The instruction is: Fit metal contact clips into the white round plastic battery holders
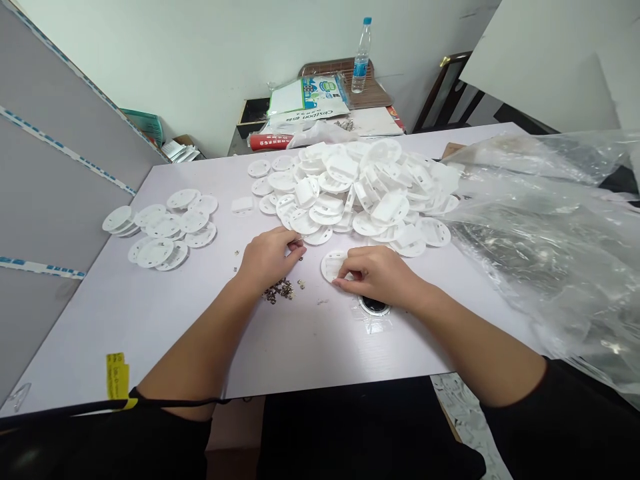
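Note:
A white round plastic cover [330, 265] lies on the table under my right hand [377, 272]. The thumb and forefinger of that hand close together at the cover's lower edge, and the hand hides much of it. My left hand [270, 257] is closed in a pinch at the front of the large pile of white plastic covers [345, 183]; whatever its fingertips hold is too small to make out. Just below it lies a heap of small metal pieces [280, 291], with a few strays around it. A black round object with a pale rim [374, 305] is partly covered by my right wrist.
A smaller group of white covers [173, 227] lies on the left. Clear plastic bags [540, 253] spread over the right side. Behind the table stand a water bottle [361, 60] and packages [310, 100]. A black cable [170, 402] runs along the front left edge.

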Demonstrator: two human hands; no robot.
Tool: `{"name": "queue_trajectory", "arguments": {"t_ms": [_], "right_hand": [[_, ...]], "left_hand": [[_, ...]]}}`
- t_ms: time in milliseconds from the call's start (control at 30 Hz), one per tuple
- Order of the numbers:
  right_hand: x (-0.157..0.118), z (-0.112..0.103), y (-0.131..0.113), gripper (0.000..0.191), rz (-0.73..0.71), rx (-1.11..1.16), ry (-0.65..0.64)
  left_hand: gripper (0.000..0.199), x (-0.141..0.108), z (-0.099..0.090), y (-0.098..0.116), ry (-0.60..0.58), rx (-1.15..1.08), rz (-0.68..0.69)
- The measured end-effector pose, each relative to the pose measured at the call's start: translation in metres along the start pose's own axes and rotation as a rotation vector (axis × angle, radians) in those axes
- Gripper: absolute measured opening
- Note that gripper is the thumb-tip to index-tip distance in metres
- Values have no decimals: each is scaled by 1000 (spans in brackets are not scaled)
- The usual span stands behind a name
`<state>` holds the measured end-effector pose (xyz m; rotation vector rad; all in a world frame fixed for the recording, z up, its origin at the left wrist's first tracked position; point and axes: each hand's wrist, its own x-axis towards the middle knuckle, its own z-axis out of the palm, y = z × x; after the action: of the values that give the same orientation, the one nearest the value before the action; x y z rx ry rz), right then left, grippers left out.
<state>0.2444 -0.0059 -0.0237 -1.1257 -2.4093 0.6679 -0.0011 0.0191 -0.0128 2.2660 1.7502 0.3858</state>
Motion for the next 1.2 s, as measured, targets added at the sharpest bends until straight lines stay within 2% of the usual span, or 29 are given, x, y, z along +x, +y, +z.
{"name": "queue_trajectory", "arguments": {"t_ms": [133,233,400,567,767,900,1033,1200], "right_hand": [[0,1,0,18,23,22,71],[-1,0,-1,27,111,0,128],[-1,-2,-4,50,207,-44,56],[0,-1,-5,60,190,-75,3],[0,3,0,69,172,-5,24],[1,4,0,56,154,33,23],[3,4,-1,46,128,45,76],[5,4,0,30,97,174,145]], "left_hand": [[12,-2,-4,-5,-21,74,35],[16,-3,-5,-5,-36,121,52],[19,-4,-5,-5,-6,115,57],[16,-5,-6,-4,27,-60,72],[20,-8,-10,5,31,-336,20],[21,-10,-8,8,30,-430,33],[23,-10,-6,7,20,-476,34],[22,-11,-7,10,15,-534,38]]}}
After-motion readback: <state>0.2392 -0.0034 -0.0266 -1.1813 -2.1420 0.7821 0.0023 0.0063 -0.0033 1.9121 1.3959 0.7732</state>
